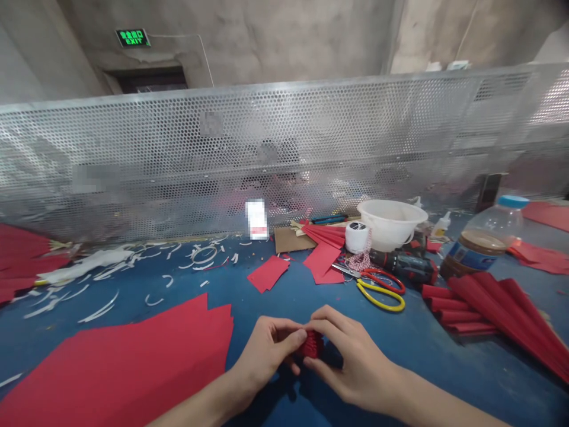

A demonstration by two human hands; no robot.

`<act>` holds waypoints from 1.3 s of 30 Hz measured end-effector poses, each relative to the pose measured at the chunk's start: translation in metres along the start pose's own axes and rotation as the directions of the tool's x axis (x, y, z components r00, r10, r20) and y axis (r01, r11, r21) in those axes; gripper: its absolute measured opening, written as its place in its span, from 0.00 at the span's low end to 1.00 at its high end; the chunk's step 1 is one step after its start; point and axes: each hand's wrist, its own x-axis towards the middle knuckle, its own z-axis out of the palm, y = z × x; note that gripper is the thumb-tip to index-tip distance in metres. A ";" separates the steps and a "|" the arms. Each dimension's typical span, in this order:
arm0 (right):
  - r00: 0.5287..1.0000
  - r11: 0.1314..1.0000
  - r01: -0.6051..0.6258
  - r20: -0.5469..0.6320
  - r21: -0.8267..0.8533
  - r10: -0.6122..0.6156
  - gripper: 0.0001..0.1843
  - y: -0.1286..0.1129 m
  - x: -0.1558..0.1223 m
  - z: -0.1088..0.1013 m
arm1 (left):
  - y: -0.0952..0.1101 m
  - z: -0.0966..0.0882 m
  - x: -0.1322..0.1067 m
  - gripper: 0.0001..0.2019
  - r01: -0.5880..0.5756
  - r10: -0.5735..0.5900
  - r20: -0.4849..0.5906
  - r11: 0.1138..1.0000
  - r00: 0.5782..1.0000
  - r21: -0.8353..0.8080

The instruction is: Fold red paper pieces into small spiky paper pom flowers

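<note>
From the head view, the left hand [267, 350] and the right hand [351, 362] close in from either side on a small bundle of pleated red paper [310, 344], holding it between thumbs and fingers with only a narrow gap between the hands. The bundle is above the blue table [213, 299], but I cannot tell whether it touches it.

Just left of the bundle, beyond the left hand, lies a large stack of red paper sheets [111, 362]. Farther left, white paper offcuts [98, 311] curl across the table, and a pleated red paper fan [22, 261] sits at the far left.

Straight ahead of the bundle are a loose red paper piece [268, 273] and a piece of cardboard [288, 240]. Ahead and to the right are yellow-handled scissors [380, 295] overlapping red-handled scissors [382, 279], a cordless drill [402, 267], a spool of twine [357, 237] and a white plastic bowl [391, 224].

Well right of the bundle lies a larger pleated red paper fan [502, 308], with a blue-capped plastic bottle [484, 237] beyond it. A perforated metal panel [267, 130] runs behind everything, below a green exit sign [132, 38].
</note>
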 end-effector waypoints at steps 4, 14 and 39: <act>0.996 0.996 0.066 -0.050 -0.057 -0.069 0.17 0.005 0.000 0.002 | 0.002 0.002 -0.001 0.26 0.003 -0.002 -0.015 1.000 1.000 0.025; 0.970 0.970 0.195 -0.120 -0.142 -0.212 0.27 0.011 -0.003 0.006 | 0.005 0.002 -0.003 0.25 -0.020 0.020 -0.009 1.000 1.000 0.015; 0.957 0.934 0.233 -0.109 -0.271 -0.270 0.08 0.007 0.001 0.008 | 0.004 0.035 -0.005 0.34 0.098 -0.014 -0.334 0.967 0.942 0.236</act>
